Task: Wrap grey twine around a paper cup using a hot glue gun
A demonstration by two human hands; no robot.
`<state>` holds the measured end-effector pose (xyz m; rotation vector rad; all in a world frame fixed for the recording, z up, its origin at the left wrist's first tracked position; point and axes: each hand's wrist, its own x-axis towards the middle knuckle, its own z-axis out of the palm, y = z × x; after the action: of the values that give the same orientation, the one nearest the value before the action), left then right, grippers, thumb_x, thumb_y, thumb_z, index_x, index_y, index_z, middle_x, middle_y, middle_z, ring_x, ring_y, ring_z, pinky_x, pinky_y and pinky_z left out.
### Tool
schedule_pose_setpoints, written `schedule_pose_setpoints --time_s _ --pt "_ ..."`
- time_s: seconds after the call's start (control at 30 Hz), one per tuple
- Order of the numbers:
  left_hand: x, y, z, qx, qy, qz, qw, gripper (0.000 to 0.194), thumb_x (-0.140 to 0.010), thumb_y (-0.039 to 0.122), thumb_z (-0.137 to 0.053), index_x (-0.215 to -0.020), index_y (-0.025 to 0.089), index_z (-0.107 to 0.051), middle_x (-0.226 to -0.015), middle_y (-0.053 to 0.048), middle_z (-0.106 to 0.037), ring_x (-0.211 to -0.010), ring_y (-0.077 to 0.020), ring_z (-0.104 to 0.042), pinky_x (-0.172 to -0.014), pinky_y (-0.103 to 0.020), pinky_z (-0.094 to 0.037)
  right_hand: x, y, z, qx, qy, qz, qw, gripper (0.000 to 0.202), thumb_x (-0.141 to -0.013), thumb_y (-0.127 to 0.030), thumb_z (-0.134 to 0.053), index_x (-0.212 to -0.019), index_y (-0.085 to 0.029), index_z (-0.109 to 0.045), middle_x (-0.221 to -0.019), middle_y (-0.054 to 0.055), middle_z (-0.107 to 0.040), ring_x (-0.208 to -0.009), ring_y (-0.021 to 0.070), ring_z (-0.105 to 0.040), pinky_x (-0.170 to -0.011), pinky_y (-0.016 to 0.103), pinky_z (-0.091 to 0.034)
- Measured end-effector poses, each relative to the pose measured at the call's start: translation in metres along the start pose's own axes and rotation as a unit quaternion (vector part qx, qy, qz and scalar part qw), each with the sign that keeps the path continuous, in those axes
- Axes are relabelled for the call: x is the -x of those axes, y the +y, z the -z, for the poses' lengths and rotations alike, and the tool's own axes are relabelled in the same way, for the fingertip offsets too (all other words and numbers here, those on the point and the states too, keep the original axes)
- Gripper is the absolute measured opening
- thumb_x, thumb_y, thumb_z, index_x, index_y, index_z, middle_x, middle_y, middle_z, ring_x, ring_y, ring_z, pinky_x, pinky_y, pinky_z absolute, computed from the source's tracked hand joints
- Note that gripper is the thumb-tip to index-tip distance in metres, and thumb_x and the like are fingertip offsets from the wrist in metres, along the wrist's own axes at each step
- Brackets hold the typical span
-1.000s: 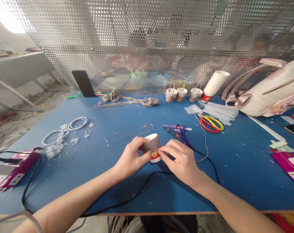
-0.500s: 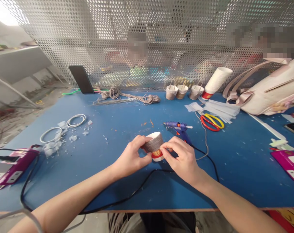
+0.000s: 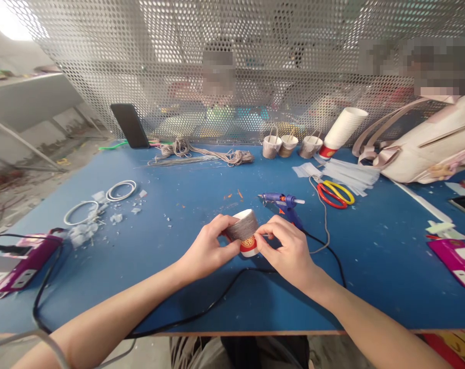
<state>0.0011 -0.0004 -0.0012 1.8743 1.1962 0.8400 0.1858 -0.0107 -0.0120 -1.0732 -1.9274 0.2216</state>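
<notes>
A paper cup (image 3: 246, 228) is tilted above the blue table, its upper part wrapped in grey cord and its lower part red and white with a gold mark. My left hand (image 3: 213, 246) grips it from the left, thumb on the front. At the cup's right side, my right hand (image 3: 284, 248) pinches the grey cord (image 3: 326, 220), whose visible length runs over the table from near the scissors. Just behind my right hand lies a blue glue gun (image 3: 280, 199). Scissors (image 3: 336, 195) with red and yellow handles rest further right.
Cord-wrapped cups (image 3: 271, 147), stacked cups (image 3: 345, 127), cord bundles (image 3: 238, 157) and a phone (image 3: 129, 125) stand or lie along the mesh panel (image 3: 170, 77). White rings (image 3: 120, 190) and scraps are left. Power strips (image 3: 22, 264) flank the table; a black cable (image 3: 220, 297) crosses its front.
</notes>
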Motion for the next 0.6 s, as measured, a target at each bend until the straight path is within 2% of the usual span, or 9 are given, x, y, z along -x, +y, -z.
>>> schedule_pose_setpoints --time_s 0.13,0.27,0.6 --pt "-0.0006 0.003 0.0015 0.038 -0.027 0.025 0.999 0.025 -0.069 0.015 -0.05 -0.092 0.016 -0.058 -0.082 -0.003 -0.06 -0.076 -0.0151 -0.058 -0.073 -0.03 -0.049 0.0002 0.001 0.0005 -0.002 -0.001 -0.012 1.0 0.013 -0.082 -0.014 -0.051 -0.072 -0.02 -0.055 -0.063 0.0 -0.052 -0.058 0.0128 -0.05 -0.056 0.026 -0.041" --pt "-0.0009 0.001 0.0022 0.06 -0.048 0.023 0.997 0.029 -0.066 0.013 -0.048 -0.094 0.016 -0.058 -0.084 -0.003 -0.06 -0.079 -0.0158 -0.058 -0.075 -0.03 -0.049 -0.0004 0.002 0.0011 -0.007 0.0 -0.021 1.0 0.014 -0.083 -0.015 -0.05 -0.071 -0.02 -0.056 -0.063 0.0 -0.052 -0.058 0.0125 -0.049 -0.057 0.026 -0.042" --pt "-0.0015 0.0 -0.001 0.035 -0.025 0.013 0.999 0.023 -0.069 0.014 -0.051 -0.09 0.015 -0.059 -0.08 -0.002 -0.063 -0.07 -0.0126 -0.058 -0.069 -0.026 -0.05 0.0004 0.0014 0.0002 -0.018 -0.008 -0.03 0.999 0.012 -0.083 -0.015 -0.051 -0.073 -0.02 -0.055 -0.065 0.0 -0.052 -0.059 0.0122 -0.048 -0.057 0.026 -0.042"
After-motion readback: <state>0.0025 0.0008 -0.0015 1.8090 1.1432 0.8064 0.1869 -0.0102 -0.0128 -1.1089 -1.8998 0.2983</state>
